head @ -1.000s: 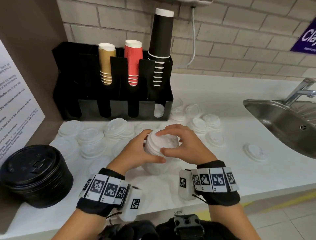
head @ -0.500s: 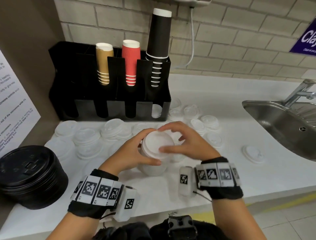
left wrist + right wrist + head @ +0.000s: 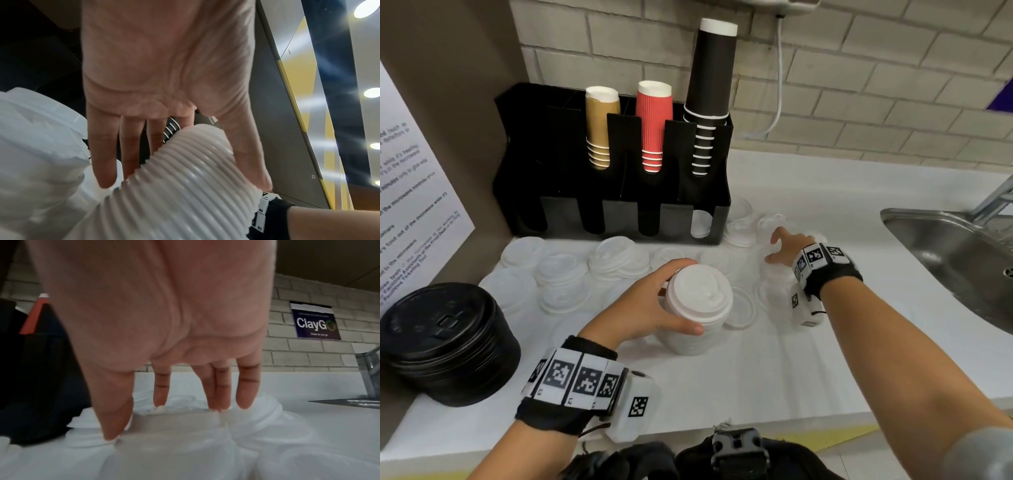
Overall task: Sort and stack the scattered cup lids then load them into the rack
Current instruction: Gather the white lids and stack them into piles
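My left hand (image 3: 659, 303) grips a tall stack of white cup lids (image 3: 698, 301) standing on the white counter; in the left wrist view its fingers (image 3: 107, 159) and thumb wrap the ribbed stack (image 3: 185, 178). My right hand (image 3: 779, 250) reaches out to the right of the rack, spread over a small pile of clear lids (image 3: 174, 423), with its straight fingertips (image 3: 218, 402) and thumb touching the top one. Several loose clear lids (image 3: 565, 274) lie scattered in front of the black rack (image 3: 619, 212). The rack's rightmost lower slot holds white lids (image 3: 700, 224).
Brown, red and black paper cups (image 3: 652, 126) stand in the rack's upper slots. A stack of black lids (image 3: 445, 342) sits at the near left. A steel sink (image 3: 955, 260) with a tap is at the right. A brick wall runs behind.
My right hand has left the top of the white stack and moved right and back onto the clear lids near the rack. The left hand keeps its hold on the stack.
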The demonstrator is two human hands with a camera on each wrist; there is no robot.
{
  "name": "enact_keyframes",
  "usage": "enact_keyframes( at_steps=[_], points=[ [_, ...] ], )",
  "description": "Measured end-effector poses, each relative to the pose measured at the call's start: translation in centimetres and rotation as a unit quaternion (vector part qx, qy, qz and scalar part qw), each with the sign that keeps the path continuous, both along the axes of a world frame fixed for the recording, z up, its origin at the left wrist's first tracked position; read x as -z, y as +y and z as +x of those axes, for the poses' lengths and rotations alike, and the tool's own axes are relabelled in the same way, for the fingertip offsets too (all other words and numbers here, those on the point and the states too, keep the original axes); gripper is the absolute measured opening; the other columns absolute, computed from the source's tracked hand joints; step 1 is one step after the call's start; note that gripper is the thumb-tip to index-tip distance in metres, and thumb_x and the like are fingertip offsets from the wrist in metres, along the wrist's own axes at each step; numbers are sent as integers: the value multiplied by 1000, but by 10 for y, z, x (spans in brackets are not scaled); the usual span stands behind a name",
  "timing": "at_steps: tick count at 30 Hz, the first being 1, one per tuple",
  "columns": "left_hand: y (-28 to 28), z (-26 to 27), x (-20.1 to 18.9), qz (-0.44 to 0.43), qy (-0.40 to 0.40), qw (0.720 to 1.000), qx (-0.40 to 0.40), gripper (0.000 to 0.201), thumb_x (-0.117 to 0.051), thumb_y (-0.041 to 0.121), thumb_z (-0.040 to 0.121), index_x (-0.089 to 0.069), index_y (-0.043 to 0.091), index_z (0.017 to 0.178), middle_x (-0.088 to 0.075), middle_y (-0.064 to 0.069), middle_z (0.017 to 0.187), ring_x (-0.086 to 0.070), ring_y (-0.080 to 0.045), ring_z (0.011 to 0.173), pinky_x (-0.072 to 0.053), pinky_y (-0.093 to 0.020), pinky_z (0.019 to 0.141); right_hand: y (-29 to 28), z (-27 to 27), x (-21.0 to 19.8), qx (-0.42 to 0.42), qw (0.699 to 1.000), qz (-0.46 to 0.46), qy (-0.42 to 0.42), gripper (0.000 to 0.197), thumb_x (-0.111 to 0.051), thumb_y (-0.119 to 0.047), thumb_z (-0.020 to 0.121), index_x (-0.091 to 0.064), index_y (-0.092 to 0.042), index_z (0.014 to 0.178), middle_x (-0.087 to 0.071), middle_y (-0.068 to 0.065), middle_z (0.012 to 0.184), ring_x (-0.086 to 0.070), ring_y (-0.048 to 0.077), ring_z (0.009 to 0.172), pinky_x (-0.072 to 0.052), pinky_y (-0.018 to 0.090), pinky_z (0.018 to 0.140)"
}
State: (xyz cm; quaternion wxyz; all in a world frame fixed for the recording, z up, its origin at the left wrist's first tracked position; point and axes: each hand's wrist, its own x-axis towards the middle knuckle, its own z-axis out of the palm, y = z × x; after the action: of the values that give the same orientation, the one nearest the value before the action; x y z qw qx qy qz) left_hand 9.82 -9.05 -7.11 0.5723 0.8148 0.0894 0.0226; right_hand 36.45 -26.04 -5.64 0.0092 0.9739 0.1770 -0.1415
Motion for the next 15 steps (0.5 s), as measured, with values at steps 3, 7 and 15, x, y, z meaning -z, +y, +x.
enact_keyframes(
  at_steps=[3, 7, 15],
  points=[
    [0, 0, 0, 1, -4, 1000, -3, 81, -93, 22, 60, -49, 55, 120, -56, 37, 113, -53, 6, 111, -46, -23, 96, 2, 2, -1, -11, 1000, 8, 6, 57, -64, -39, 87, -35, -21, 132, -54, 15, 123, -50, 34, 117, -43, 36, 88],
    [-1, 0, 0, 5, -7, 1000, -1, 81, -93, 23, 59, -49, 59, 117, -56, 39, 113, -52, 12, 106, -46, -18, 91, 2, 4, -8, -33, 999, 31, 21, 65, -68, -41, 82, -31, -25, 133, -52, 13, 123, -55, 33, 108, -44, 35, 79],
    [1, -1, 1, 6, -1, 1000, -5, 83, -93, 27, 58, -47, 62, 117, -55, 38, 116, -52, 9, 110, -45, -18, 90, 10, 8, -17, -67, 993, 28, 92, 70, -67, -55, 79, -41, -28, 138, -47, 4, 140, -47, 25, 126, -35, 33, 99]
  ],
)
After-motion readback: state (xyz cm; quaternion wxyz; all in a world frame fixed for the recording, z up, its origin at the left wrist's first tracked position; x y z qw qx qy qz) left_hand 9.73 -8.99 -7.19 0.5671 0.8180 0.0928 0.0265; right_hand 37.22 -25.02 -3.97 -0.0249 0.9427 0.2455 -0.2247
